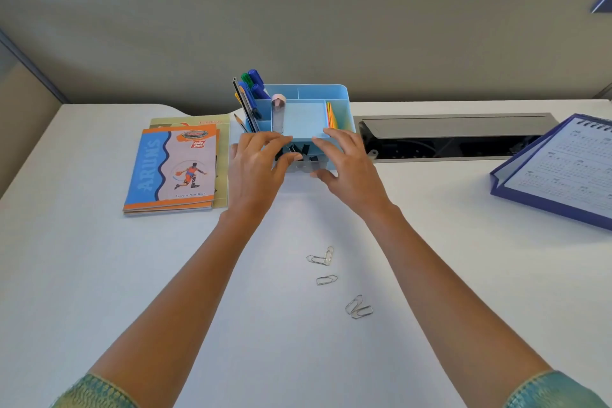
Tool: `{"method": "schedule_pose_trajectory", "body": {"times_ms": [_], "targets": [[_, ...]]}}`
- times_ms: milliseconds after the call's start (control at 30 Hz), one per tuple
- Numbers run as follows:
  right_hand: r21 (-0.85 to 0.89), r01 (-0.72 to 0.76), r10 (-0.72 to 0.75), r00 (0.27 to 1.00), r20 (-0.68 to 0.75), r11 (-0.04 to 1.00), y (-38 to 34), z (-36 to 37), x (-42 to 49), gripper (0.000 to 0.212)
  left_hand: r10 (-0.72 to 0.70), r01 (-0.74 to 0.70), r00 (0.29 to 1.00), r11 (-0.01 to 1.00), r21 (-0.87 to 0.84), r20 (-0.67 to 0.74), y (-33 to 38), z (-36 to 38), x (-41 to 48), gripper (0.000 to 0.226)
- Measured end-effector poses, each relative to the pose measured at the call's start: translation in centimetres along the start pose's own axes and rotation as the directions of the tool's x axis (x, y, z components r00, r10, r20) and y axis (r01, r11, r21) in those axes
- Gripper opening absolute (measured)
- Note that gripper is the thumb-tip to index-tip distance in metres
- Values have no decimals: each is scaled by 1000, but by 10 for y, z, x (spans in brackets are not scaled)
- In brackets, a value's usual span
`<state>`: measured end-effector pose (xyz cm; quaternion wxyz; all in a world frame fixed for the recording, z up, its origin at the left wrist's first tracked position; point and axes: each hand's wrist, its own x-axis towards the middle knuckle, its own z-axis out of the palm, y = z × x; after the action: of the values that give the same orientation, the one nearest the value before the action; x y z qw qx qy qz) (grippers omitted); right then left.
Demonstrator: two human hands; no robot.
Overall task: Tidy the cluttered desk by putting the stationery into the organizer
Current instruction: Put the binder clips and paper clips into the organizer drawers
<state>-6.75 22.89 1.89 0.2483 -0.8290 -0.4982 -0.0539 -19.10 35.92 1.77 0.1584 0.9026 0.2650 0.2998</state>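
A light blue organizer stands at the back of the white desk, holding markers and pens, a glue stick, a blue note pad and coloured slips. Its clear front drawer is pulled out, with black binder clips inside. My left hand reaches over the drawer's left side, fingers and thumb curled around a binder clip. My right hand rests straight fingers on the organizer's front edge, thumb at the drawer front. Several paper clips lie loose on the desk between my forearms.
A stack of exercise notebooks lies left of the organizer. An open cable tray is sunk into the desk on the right, and a blue desk calendar beyond it. A grey partition closes the back.
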Motion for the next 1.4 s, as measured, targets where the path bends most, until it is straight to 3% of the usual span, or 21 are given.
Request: {"method": "schedule_pose_trajectory", "body": {"times_ms": [133, 400, 600, 867, 933, 1000, 1033, 1067, 1100, 1133, 1167, 1200, 1233, 1267, 1400], "targets": [[-54, 67, -66, 998, 17, 996, 8, -2, 3, 51, -38, 35, 998, 998, 56, 57, -11, 0, -7, 51], [-89, 97, -105, 990, -90, 991, 10, 3, 8, 47, -37, 38, 999, 995, 93, -15, -15, 9, -2, 32], [-65, -26, 11, 976, -218, 998, 2, 14, 15, 36, -71, 84, 994, 983, 162, -88, -12, 13, 5, 19], [-42, -120, 105, 959, -262, 992, -4, 21, 21, 32, -169, 190, 979, 960, 207, -115, -8, 20, 8, 13], [9, -113, 110, 943, -315, 994, -5, 21, 13, 32, -176, 198, 978, 957, 211, -115, -7, 21, 8, 13], [184, -124, 190, 894, -406, 975, -12, 23, -2, 26, -179, 201, 977, 957, 208, -119, -7, 22, 8, 14], [346, -168, 314, 848, -427, 923, -21, 27, -10, 21, -181, 203, 976, 957, 206, -119, -7, 22, 8, 14], [557, -239, 503, 774, -385, 795, -29, 31, -18, 17, -182, 204, 976, 957, 206, -117, -8, 22, 8, 14], [788, -309, 716, 661, -223, 532, -36, 34, -22, 16, -182, 204, 976, 957, 205, -120, -8, 22, 8, 13], [932, -335, 844, 533, 65, 140, -42, 37, -22, 18, -179, 202, 976, 958, 205, -126, -7, 22, 8, 12], [918, -320, 823, 437, 364, -236, -47, 40, -20, 25, -171, 196, 976, 959, 205, -136, -7, 22, 8, 10], [834, -292, 731, 402, 551, -468, -50, 42, -17, 35, -159, 187, 976, 962, 201, -147, -8, 22, 8, 10], [775, -281, 666, 399, 631, -566, -51, 45, -13, 44, -146, 175, 977, 965, 195, -154, -9, 22, 7, 9], [751, -278, 637, 402, 658, -599, -53, 47, -8, 51, -138, 166, 978, 968, 188, -155, -10, 22, 6, 9], [734, -246, 641, 366, 675, -632, -63, 45, 15, 49, -151, 173, 980, 967, 188, -128, -13, 25, 4, 13]]}}
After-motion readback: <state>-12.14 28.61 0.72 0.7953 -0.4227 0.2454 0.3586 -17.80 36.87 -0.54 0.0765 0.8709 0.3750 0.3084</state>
